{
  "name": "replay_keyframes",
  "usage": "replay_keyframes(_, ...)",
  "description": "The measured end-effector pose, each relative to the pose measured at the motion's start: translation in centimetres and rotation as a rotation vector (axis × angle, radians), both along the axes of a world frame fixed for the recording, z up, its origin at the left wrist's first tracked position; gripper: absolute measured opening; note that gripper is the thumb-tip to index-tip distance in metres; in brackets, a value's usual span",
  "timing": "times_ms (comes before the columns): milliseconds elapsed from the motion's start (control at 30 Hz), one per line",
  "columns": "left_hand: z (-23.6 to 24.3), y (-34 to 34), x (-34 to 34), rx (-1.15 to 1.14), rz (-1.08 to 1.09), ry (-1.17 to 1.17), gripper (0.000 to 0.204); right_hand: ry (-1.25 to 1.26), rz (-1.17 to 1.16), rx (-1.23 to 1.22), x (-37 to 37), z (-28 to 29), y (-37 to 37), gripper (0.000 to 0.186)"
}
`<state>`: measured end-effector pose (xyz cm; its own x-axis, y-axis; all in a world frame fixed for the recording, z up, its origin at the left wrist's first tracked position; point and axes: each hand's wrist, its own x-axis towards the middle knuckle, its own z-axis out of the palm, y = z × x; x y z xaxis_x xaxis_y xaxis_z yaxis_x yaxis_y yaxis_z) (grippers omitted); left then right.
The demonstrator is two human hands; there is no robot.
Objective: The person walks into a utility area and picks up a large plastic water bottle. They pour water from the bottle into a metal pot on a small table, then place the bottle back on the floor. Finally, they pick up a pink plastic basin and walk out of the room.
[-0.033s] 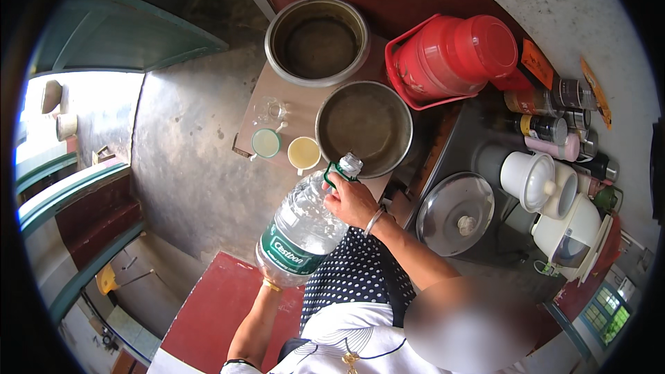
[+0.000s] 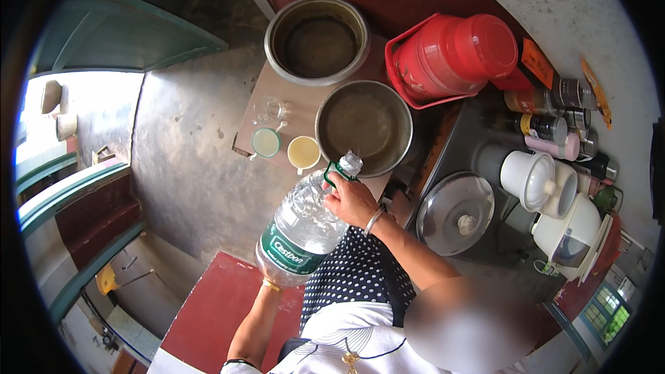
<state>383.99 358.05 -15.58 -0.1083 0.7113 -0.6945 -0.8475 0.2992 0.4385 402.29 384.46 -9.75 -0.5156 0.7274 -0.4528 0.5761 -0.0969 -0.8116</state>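
A large clear water bottle (image 2: 298, 218) with a green label hangs tilted in front of me, its neck over the near rim of a metal basin (image 2: 365, 88). My right hand (image 2: 351, 202) is closed round the green handle (image 2: 331, 172) at the neck. Under the bottle's base, my left hand (image 2: 276, 280) bears it from below, its fingers mostly hidden. The bottle's mouth looks uncapped; whether water runs out is too unclear to tell. Left of the basin stand a yellow-toned cup (image 2: 304, 153), a green-rimmed cup (image 2: 266, 143) and a clear glass cup (image 2: 276, 108).
Behind stands a second metal basin (image 2: 280, 69). A red thermos flask (image 2: 450, 59) is beyond the near basin. To the right are a glass pot lid (image 2: 443, 215), a white lidded pot (image 2: 523, 179), a rice cooker (image 2: 571, 232) and several jars (image 2: 544, 128). A red tabletop (image 2: 215, 305) lies near me.
The water's surface inside the bottle has shifted slightly. Both hands and the bottle stay in the same place.
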Motion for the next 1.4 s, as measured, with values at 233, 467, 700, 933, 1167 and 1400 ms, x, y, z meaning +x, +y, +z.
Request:
replay_keyframes(233,1.0,1.2,0.5,-0.031,-0.084,0.125,0.056,-0.053,0.035,-0.030,-0.1,0.9,0.4,0.024)
replay_keyframes(467,-1.7,-2.2,-0.1,0.014,-0.054,0.034,0.058,-0.058,0.049,-0.075,0.0,1.2,0.4,0.024)
replay_keyframes(700,-0.3,-0.7,0.1,0.009,0.053,-0.089,0.059,-0.045,0.051,-0.046,0.1,1.0,0.2,0.025)
replay_keyframes(933,-0.2,-0.4,0.2,-0.020,0.027,-0.061,0.061,-0.043,0.060,-0.045,0.2,1.9,0.0,0.024)
replay_keyframes(1167,-0.2,-0.2,0.3,-0.030,-0.085,0.029,0.059,-0.059,0.077,-0.033,0.1,2.1,-0.4,0.023)
replay_keyframes(1400,0.4,-1.0,0.0,-0.057,-0.396,0.509,0.068,-0.042,0.070,-0.016,0.1,2.0,-0.8,0.023)
